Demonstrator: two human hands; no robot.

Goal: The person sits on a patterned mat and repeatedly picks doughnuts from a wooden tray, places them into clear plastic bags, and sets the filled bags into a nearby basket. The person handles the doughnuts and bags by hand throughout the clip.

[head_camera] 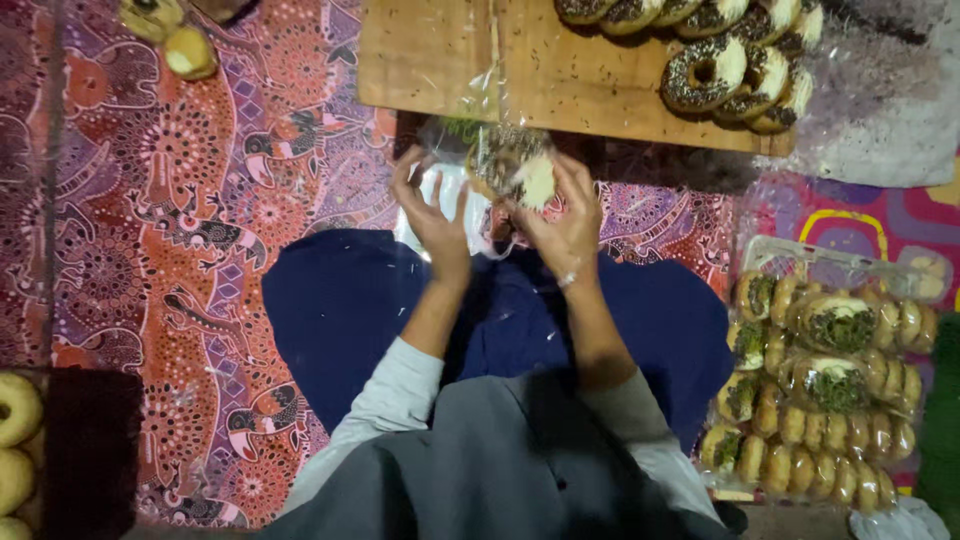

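Observation:
My left hand (432, 215) and my right hand (565, 225) are raised together over my lap, both gripping a clear plastic bag (462, 185). A sprinkle-topped doughnut (515, 165) sits inside the bag, between my fingertips. The right hand's fingers press on the doughnut through the plastic. The left hand pinches the bag's loose edge. Grey sleeves cover both forearms, and a dark blue cloth (350, 300) covers my lap below.
A wooden board (430, 60) ahead carries a row of chocolate-sprinkled doughnuts (730, 55). Packed doughnuts in clear wrap (820, 390) pile at the right. Plain doughnuts (15, 440) lie at the lower left. A patterned red cloth (180, 230) covers the floor.

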